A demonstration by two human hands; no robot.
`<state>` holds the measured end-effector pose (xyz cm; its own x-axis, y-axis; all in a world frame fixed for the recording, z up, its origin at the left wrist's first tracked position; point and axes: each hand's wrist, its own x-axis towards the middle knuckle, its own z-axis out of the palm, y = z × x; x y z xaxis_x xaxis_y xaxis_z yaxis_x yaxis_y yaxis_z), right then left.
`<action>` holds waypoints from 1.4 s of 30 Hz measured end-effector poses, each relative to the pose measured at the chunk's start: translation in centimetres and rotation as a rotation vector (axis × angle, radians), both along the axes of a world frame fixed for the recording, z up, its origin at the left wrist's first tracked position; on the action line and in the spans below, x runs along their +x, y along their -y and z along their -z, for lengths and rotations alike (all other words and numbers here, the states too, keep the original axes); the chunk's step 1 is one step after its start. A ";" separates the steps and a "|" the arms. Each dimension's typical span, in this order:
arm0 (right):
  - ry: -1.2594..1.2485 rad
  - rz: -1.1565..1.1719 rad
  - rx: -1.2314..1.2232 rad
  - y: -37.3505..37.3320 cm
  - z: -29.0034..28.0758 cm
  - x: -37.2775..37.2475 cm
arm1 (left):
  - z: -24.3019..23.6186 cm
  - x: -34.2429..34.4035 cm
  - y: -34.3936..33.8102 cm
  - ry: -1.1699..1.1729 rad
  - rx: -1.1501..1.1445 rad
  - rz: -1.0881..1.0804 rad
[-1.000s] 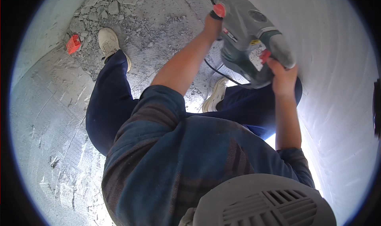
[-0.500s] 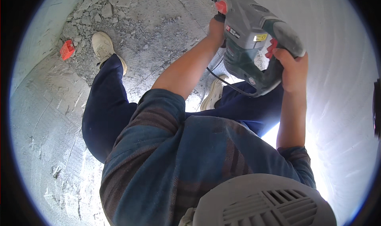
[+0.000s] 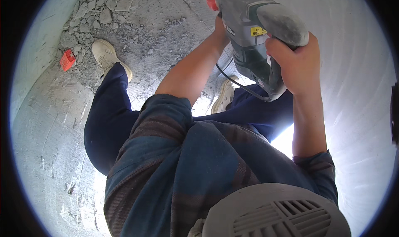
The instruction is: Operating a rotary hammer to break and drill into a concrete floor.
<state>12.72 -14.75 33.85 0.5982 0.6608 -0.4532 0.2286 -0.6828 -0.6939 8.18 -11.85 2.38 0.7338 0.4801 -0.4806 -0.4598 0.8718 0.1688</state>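
Observation:
A large grey and dark green rotary hammer [image 3: 245, 39] is held up at the top right of the head view, its front end cut off by the upper edge. My right hand [image 3: 297, 64] wraps round its rear D-shaped handle, the thumb lying over the inner side of the grip near the trigger. My left hand [image 3: 221, 31] is on the front side of the tool, by a red part; its fingers are mostly hidden behind the body. A black power cord [image 3: 239, 84] hangs in a loop from the base of the handle.
Broken grey rubble [image 3: 97, 18] covers the floor at the upper left. A small red-orange box [image 3: 67, 60] lies beside my left shoe [image 3: 107, 56]. A pale wall [image 3: 353, 91] rises along the right. My right shoe [image 3: 224, 96] stands below the tool.
The rotary hammer has shifted left and up, with its rear end turned more toward me. Both hands have moved along with it, and my right thumb now covers the trigger area.

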 end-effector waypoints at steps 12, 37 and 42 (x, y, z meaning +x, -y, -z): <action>-0.001 0.092 0.031 2.3 4.5 0.5 | 8.2 -2.4 -2.4 -0.026 -0.010 0.233; -0.221 0.278 0.124 8.6 0.6 0.1 | -1.3 -1.6 3.2 -0.286 0.181 0.264; -0.115 0.168 0.073 7.1 0.0 0.4 | -0.9 -0.8 3.4 -0.177 -0.024 0.192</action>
